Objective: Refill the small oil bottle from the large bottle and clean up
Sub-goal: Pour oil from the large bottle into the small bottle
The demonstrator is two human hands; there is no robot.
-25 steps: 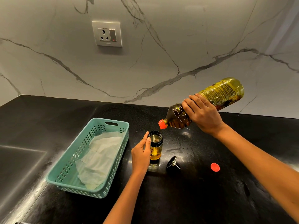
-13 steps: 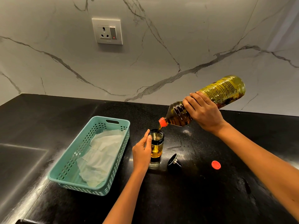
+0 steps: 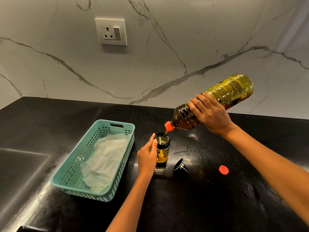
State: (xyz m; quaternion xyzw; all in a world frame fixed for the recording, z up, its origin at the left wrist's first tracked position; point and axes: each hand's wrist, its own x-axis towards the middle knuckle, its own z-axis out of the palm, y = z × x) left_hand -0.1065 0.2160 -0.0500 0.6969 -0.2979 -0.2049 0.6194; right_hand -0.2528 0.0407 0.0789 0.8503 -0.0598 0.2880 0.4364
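The small glass oil bottle [image 3: 163,152] stands uncapped on the black counter, partly filled with golden oil. My left hand [image 3: 147,156] holds its left side, fingers curled round it. My right hand [image 3: 209,113] grips the large oil bottle [image 3: 229,92] around its middle and tilts it neck-down. Its orange spout [image 3: 168,126] hangs just above the small bottle's mouth, and a thin stream of oil runs into it. The small bottle's black lid [image 3: 179,165] lies on its side just to the right. The large bottle's red cap [image 3: 223,169] lies further right.
A teal plastic basket [image 3: 115,186] holding white paper towels [image 3: 105,158] sits left of the small bottle. A sink recess [image 3: 18,166] is sunk into the counter at far left. A wall socket [image 3: 111,31] sits on the marble backsplash.
My right hand lowered the large bottle's spout to the small bottle's mouth and oil began flowing in. My left hand stayed on the small bottle.
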